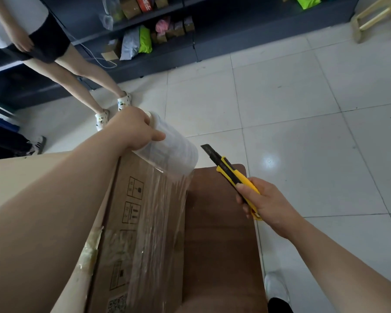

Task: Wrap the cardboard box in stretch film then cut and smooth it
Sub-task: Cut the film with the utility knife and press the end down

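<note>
A tall cardboard box (pixel 127 222) with printed handling symbols stands on a brown table (pixel 221 245). My left hand (pixel 133 129) grips the upper end of a roll of clear stretch film (pixel 169 150), held above the box's far corner. A taut sheet of film (pixel 158 213) runs from the roll down the box's side. To the right, my right hand (pixel 264 202) holds a yellow and black utility knife (pixel 230 175). Its blade is extended and points up-left toward the roll, a short gap away from the film.
Another person's legs (pixel 93 86) stand on the white tiled floor (pixel 303 109) beyond the box at the left. Dark shelves (pixel 167 48) with packages line the back wall. A wooden frame (pixel 379 16) sits at the top right. My white shoe (pixel 277 288) shows beside the table.
</note>
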Motion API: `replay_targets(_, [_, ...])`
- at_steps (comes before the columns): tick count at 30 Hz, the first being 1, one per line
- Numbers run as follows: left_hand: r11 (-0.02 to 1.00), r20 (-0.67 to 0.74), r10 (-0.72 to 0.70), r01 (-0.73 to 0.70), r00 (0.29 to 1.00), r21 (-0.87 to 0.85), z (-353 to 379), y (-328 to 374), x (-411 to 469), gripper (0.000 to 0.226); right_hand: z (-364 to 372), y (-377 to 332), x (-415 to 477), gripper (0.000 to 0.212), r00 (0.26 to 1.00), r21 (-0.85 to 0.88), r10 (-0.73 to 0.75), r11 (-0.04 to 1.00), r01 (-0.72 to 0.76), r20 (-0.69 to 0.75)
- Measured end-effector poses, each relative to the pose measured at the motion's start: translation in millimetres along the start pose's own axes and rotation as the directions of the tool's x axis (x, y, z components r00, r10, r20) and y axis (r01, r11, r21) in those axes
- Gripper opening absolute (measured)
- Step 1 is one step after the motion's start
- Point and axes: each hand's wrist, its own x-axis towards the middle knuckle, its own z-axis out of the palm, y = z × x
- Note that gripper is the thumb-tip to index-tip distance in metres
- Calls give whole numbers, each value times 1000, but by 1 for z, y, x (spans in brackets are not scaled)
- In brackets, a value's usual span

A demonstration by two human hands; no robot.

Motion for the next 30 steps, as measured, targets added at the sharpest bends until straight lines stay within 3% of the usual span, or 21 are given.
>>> replay_targets(6, [1000, 10, 2, -2, 1000, 0, 0, 2, -1, 44, -1, -29, -2, 5, 975, -249, -220, 943, 222, 34])
replay_targets(11, [1000, -5, 3, -3, 1000, -8, 1, 2, -1, 43, 3, -42, 2, 18, 928, -511, -365, 784, 352, 80])
replay_targets(15, [1000, -5, 10, -10, 1000, -8, 2, 2, 0, 44, 7, -56, 6, 25, 878, -623, -465, 654, 430, 118])
replay_targets(21, [999, -20, 36, -36, 999, -14, 4, 0, 2, 44, 13, -74, 14, 27, 865, -781, -467, 465, 417, 183])
replay_targets(26, [999, -24, 36, -37, 999, -26, 4, -1, 2, 43, 17, -83, 18, 29, 858, -806, -469, 414, 423, 209])
replay_targets(30, [999, -10, 22, -23, 1000, -30, 4, -1, 3, 40, 4, -77, 15, 28, 876, -798, -447, 455, 395, 179])
